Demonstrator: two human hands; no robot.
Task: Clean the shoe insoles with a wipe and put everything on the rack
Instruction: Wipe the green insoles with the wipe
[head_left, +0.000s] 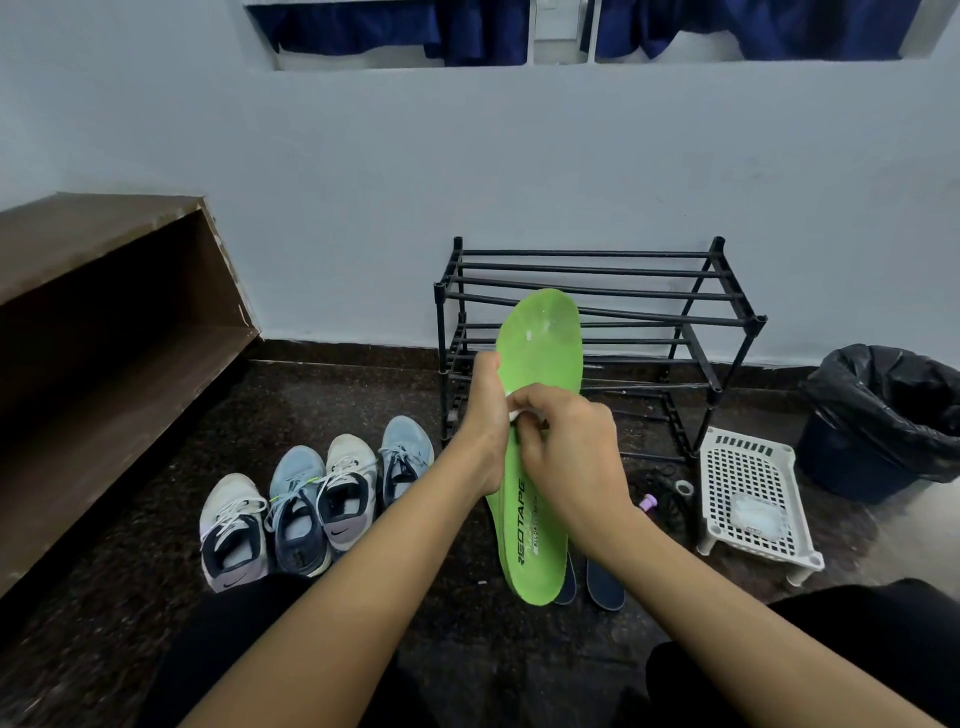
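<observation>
Four lace-up sneakers (317, 504), white and pale blue, stood in a row on the dark floor at about eight o'clock from the work, none yet on the rack. The left hand (485, 415) gripped the left edge of the bright green foam insole (543, 358), fingers curled round it. The insole was held upright in the air, toe at twelve o'clock and heel at six. Held only at mid-length, the thin foam could fold or twist under a hard rub and slip from the hand. The right hand (569, 457) pinched a small white wipe (516, 415) against the middle of the insole. So little of the wipe showed that it could bunch up and miss the pale smears near the toe. Two dark insoles (605, 584) lay on the floor just at five o'clock of the heel, where a dropped insole would land and pick up grit. The black tubular rack (675, 296) stood behind at one o'clock; its widely spaced bars might let a limp insole sag through. At three o'clock stood a white perforated plastic stand (748, 467), and beyond it a bin lined with a black bag (883, 410).
</observation>
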